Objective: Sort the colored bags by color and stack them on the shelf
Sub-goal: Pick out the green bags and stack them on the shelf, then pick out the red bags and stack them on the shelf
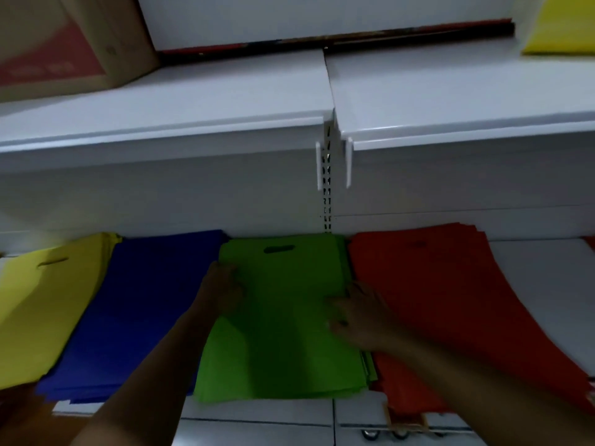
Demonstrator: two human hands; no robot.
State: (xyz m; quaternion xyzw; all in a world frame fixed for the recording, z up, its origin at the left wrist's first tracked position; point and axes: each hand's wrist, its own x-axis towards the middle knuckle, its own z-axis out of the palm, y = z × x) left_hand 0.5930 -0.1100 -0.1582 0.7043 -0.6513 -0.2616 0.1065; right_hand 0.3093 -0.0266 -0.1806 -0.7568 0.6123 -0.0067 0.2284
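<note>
Left hand [223,292] pressing flat on green bag stack [283,320] left edge; right hand [357,313] lying open-fingered along its right edge. Stack sitting on white shelf [541,275] between blue stack [145,310] and red stack [434,304]; yellow stack [42,304] lying far left.

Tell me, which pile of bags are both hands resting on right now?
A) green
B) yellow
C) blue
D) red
A: the left hand lies on the left edge of the green pile and the right hand on its right edge, with the blue pile and the red pile to either side untouched.
</note>
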